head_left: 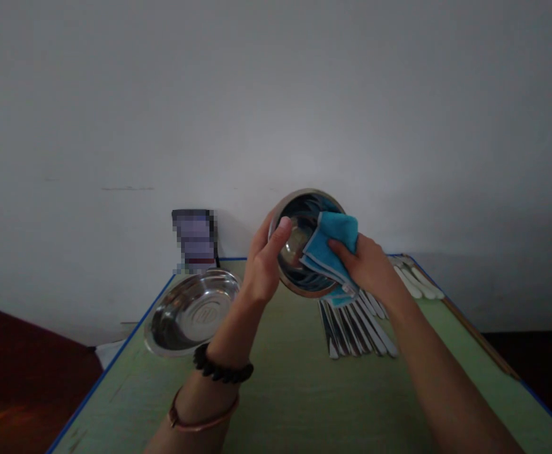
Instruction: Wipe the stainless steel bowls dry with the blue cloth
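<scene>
My left hand (265,261) grips a shiny metal bowl (297,243) by its left side, thumb over the rim and the other fingers behind it. The bowl is held up above the table, tilted so that its inside faces me. In my right hand (368,261) is a folded blue cloth (330,246) with a pale edge. The cloth lies over the right part of the bowl's opening, and a corner of it hangs below the rim. My right thumb rests on top of the cloth; the fingers behind it are hidden.
On the green table (276,391) a wide metal basin (162,325) stands at the left. Several metal utensils (358,331) lie in a row beneath my right hand. White-handled cutlery (420,282) lies at the back right. A blurred-out upright device (195,236) leans near the wall (276,94).
</scene>
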`<move>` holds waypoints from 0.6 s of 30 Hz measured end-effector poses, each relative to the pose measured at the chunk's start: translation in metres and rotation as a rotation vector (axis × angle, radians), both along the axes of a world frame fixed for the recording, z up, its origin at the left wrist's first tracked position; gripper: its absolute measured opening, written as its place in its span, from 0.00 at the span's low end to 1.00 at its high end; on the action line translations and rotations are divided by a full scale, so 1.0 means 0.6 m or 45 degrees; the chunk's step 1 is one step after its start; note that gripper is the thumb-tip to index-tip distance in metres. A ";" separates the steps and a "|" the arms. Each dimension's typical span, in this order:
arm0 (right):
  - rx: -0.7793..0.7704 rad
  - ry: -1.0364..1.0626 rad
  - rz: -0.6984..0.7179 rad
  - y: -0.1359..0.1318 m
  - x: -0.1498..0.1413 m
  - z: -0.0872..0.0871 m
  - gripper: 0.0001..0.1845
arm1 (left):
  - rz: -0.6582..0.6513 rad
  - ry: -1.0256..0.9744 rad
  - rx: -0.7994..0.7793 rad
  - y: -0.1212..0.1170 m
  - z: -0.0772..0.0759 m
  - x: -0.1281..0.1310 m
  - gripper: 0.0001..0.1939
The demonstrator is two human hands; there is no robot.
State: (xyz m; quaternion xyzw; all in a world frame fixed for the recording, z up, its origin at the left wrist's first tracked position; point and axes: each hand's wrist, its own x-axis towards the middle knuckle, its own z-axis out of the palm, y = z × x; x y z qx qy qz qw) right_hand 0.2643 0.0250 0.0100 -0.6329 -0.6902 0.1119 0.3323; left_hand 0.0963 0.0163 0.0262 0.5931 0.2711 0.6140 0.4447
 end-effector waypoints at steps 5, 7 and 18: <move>0.008 -0.255 -0.154 -0.013 0.019 0.033 0.24 | 0.048 -0.001 0.049 0.000 0.000 0.007 0.21; 0.103 -0.264 -0.223 -0.018 0.020 0.041 0.24 | 0.029 -0.043 0.049 -0.001 0.001 0.007 0.21; 0.204 -0.206 -0.250 -0.017 0.016 0.032 0.22 | -0.368 0.068 -0.028 -0.004 0.005 -0.004 0.19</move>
